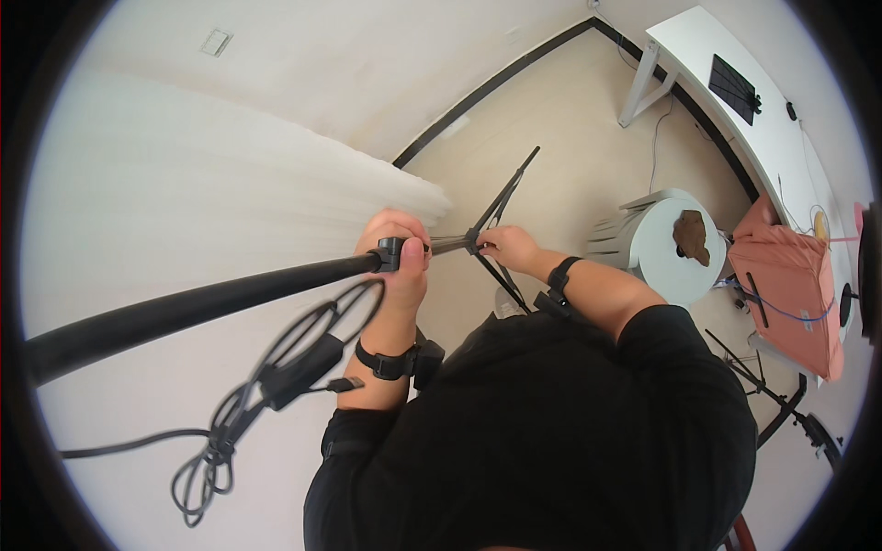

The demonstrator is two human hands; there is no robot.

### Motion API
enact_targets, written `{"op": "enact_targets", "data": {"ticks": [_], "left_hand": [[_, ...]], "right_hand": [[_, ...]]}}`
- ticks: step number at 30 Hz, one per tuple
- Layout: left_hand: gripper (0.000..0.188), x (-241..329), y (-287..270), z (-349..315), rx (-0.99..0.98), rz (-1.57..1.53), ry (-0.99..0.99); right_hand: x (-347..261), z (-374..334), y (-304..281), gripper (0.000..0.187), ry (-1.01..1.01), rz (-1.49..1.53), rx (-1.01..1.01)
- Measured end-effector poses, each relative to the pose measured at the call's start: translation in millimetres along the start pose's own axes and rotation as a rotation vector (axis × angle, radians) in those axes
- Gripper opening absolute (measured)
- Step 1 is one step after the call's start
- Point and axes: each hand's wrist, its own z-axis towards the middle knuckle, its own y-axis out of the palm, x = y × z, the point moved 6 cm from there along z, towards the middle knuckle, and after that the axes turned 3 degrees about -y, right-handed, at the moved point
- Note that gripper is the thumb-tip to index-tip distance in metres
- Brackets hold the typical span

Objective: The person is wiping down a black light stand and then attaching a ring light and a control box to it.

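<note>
A black tripod stand (202, 306) runs from the left side toward its spread legs (507, 195) on the floor. My left hand (395, 243) is wrapped round the pole at a black clamp collar (390, 254), with the thumb lying along it. Farther down the stand, my right hand (510, 248) pinches at the leg hub (472, 241); its fingertips partly hide what they grip. A bundled black cable (220, 439) with an inline box (301, 372) and a USB plug (345, 384) hangs beside the pole, below my left hand.
To the right stands a pale round stool (657, 268) with a brown item (691, 237) on it. Beyond are a salmon-pink bag (788, 298) and a white desk (712, 55) bearing a black tablet-like panel (733, 88). A white curtain (230, 174) hangs at the left.
</note>
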Motion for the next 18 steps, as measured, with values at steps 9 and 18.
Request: {"op": "enact_targets", "data": {"ticks": [9, 18], "left_hand": [[0.016, -113, -25, -9, -0.097, 0.329, -0.338], [0.014, -283, -55, -49, -0.213, 0.396, -0.743]], "right_hand": [[71, -55, -17, 0.022, 0.28, -0.054, 0.076], [140, -190, -14, 0.017, 0.609, -0.001, 0.224]]}}
